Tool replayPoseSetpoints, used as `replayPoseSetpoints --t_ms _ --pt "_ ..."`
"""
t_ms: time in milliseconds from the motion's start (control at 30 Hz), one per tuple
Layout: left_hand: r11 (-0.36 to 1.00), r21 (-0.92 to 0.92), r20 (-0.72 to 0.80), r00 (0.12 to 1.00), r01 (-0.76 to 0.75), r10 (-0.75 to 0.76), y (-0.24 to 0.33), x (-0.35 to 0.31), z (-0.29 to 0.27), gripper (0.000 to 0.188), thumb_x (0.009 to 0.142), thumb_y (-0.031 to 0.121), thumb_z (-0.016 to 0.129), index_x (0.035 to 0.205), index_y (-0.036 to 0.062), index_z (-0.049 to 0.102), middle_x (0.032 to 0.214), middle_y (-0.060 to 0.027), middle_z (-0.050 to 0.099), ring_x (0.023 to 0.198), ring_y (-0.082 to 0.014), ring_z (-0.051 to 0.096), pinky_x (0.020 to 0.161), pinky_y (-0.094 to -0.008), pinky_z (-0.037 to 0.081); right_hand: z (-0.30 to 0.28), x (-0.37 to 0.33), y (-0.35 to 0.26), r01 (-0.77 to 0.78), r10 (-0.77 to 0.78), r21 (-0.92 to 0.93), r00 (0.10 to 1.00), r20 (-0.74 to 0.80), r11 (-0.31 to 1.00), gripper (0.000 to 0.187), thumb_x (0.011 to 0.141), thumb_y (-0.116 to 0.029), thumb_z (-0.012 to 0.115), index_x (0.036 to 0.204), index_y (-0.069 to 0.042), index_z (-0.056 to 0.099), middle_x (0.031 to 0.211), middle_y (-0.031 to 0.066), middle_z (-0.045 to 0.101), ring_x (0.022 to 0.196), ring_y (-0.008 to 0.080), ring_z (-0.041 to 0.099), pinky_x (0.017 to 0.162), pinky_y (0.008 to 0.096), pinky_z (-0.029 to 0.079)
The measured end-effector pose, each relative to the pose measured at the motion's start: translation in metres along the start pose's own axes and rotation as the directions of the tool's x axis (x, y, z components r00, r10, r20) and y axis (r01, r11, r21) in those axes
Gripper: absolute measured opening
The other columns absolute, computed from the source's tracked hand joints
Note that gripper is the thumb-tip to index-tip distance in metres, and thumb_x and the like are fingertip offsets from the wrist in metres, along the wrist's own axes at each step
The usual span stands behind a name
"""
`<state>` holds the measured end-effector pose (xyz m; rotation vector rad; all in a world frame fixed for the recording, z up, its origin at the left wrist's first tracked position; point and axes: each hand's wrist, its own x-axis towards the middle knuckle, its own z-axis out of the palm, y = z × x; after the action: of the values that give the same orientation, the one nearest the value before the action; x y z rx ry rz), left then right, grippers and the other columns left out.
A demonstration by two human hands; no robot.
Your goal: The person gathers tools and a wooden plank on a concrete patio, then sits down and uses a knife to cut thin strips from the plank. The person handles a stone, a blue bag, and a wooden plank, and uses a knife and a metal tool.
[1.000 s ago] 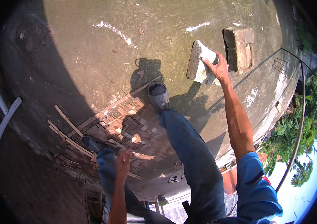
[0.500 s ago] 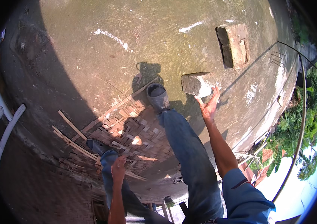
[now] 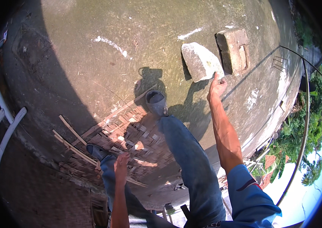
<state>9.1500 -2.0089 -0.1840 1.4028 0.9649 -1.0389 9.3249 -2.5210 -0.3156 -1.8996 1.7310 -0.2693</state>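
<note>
My right hand (image 3: 217, 85) reaches out to the near right corner of a pale stone block (image 3: 199, 60). Its thumb lies along the block's edge and the fingers curl at the corner, closed on it. The block's broad, whitish face shows, with a dark shadow along its left side. Just right of it lies a brownish block with a recess (image 3: 236, 53). Over my left leg hangs my left hand (image 3: 121, 163), fingers loosely bent and apart, with no object visible in it.
Near my feet lies a broken woven bamboo panel (image 3: 145, 133) with loose wooden strips (image 3: 73, 146). My shoe (image 3: 156, 102) stands on its edge. White pipes (image 3: 9, 129) bend at the left. A long thin pole (image 3: 306, 125) and greenery edge the right side.
The pale block has been turned and moved up and away, close to the brownish block, showing a broader face. My right hand has gone with it, its fingers now more closed.
</note>
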Motion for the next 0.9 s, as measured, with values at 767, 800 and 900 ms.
replayPoseSetpoints --t_ms 767,800,900 --pt "0.983 -0.156 0.026 0.995 0.097 -0.094 0.02 -0.02 0.016 0.052 0.101 0.043 0.056 0.131 0.0001 0.057 0.126 -0.0156 0.065 0.118 -0.0262 0.062 0.104 -0.0376 0.045 0.016 -0.079 -0.05 -0.612 0.368 0.289 0.72 0.588 0.736 0.074 0.088 -0.05 0.066 0.148 -0.017 0.04 0.143 0.0142 0.051 0.129 0.0341 0.05 0.104 0.0568 0.039" --pt "0.981 -0.166 0.027 0.995 0.099 -0.096 0.024 -0.024 0.017 0.053 0.101 0.044 0.056 0.131 0.0005 0.057 0.125 -0.0148 0.065 0.118 -0.0259 0.062 0.104 -0.0373 0.045 0.009 -0.107 -0.046 -0.461 0.271 0.243 0.791 0.548 0.853 0.079 0.086 -0.047 0.07 0.15 -0.016 0.036 0.142 0.0159 0.051 0.128 0.0352 0.051 0.104 0.0543 0.041" --pt "0.964 -0.256 0.008 0.998 0.064 -0.064 0.044 -0.036 0.016 0.054 0.101 0.046 0.055 0.131 0.0011 0.057 0.122 -0.0106 0.066 0.115 -0.0255 0.063 0.105 -0.0354 0.044 -0.017 -0.202 -0.056 0.067 0.059 -0.21 0.838 0.542 0.975 0.097 0.078 -0.043 0.079 0.155 -0.014 0.026 0.139 0.021 0.048 0.124 0.0394 0.053 0.102 0.0481 0.045"
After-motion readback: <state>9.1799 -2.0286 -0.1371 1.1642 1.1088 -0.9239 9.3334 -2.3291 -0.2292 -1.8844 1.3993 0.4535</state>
